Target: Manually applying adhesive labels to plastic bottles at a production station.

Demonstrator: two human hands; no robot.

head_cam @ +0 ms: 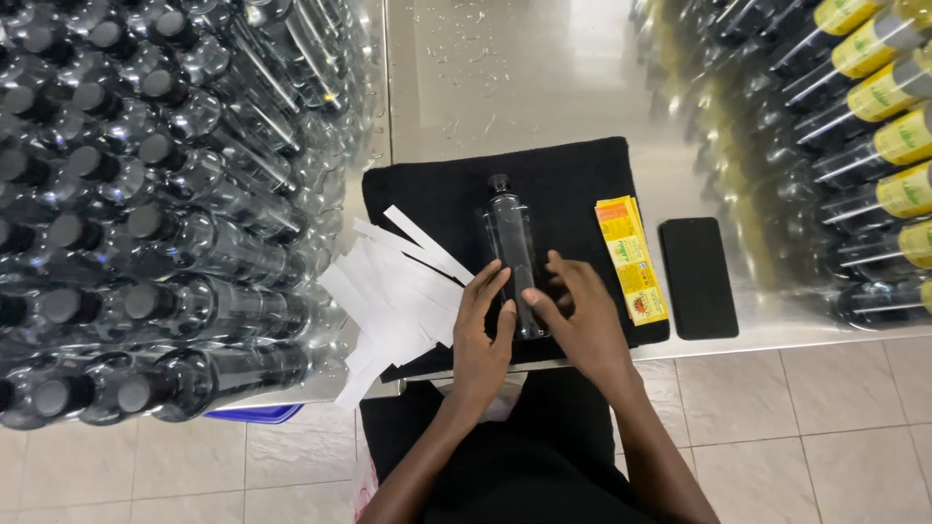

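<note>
Fingers of left hand point(482, 330) and right hand point(581, 315) curl loosely around the clear bottle point(513, 250), each grip half-open, touching its sides.

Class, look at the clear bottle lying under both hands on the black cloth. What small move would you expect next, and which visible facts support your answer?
Probably a reach of the right hand to the yellow labels stacked just beside it. The clear bottle lies bare on the black cloth, steadied by the left hand, while the bottles at right already carry yellow labels.
</note>
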